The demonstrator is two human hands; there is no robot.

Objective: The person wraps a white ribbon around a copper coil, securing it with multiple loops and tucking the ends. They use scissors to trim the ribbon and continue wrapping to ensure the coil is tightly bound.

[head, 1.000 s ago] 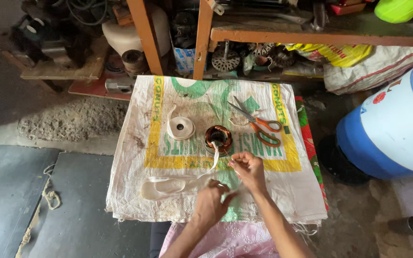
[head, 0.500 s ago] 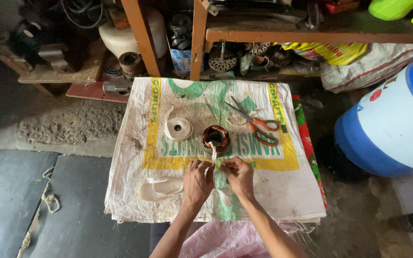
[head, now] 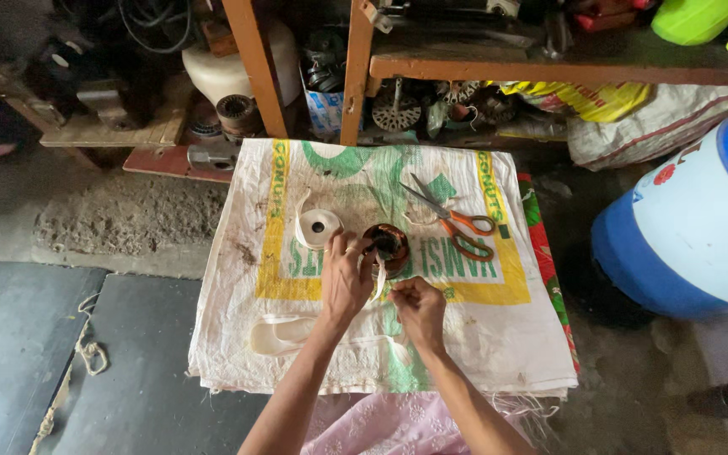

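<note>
Both bare forearms reach forward from the pink-clad lap, converging; the left hand (head: 345, 282) lies palm-down, fingers curled forward; the right hand (head: 419, 310), just beside it and nearer the lap, is closed, fingertips pinched.

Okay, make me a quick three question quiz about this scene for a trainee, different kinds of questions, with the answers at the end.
1. True or false: the scissors lie right of the copper coil.
2. Which thing does the left hand touch? A) the tape roll B) the copper coil C) the blue drum
3. Fill in: the right hand pinches a strip of white ____.

Key: 1 true. 2 B; the tape roll lies apart to the left on the woven sack, and the blue drum stands far right. 3 tape.
</note>
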